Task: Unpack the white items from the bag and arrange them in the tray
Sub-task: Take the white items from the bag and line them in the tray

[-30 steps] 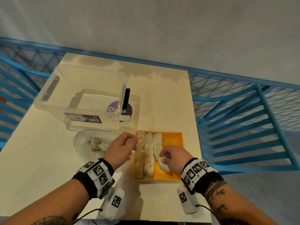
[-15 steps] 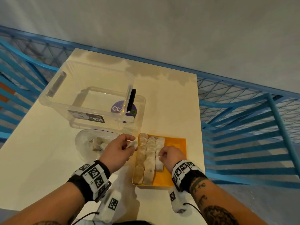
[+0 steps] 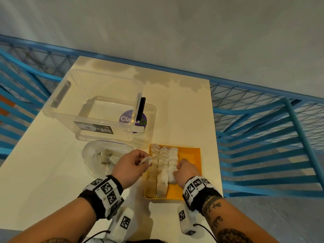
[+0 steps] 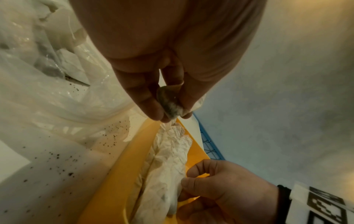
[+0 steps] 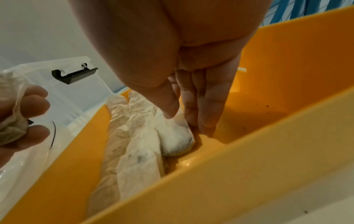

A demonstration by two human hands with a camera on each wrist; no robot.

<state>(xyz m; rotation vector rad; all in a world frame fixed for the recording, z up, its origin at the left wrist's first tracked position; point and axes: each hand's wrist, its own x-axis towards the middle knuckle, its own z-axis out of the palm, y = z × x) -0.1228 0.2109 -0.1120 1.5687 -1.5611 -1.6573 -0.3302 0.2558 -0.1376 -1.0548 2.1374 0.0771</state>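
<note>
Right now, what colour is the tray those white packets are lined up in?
The tray is orange-yellow, plain with no pattern; the head view shows it best.

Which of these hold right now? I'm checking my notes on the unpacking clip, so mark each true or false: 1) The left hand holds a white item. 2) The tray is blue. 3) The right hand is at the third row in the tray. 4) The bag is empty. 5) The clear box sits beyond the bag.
1) The left hand pinches a white item: true.
2) False: the tray is yellow.
3) The right hand touches the rightmost, third row of white items: true.
4) False: the bag has white items inside.
5) The clear box sits beyond the bag: true.
</note>
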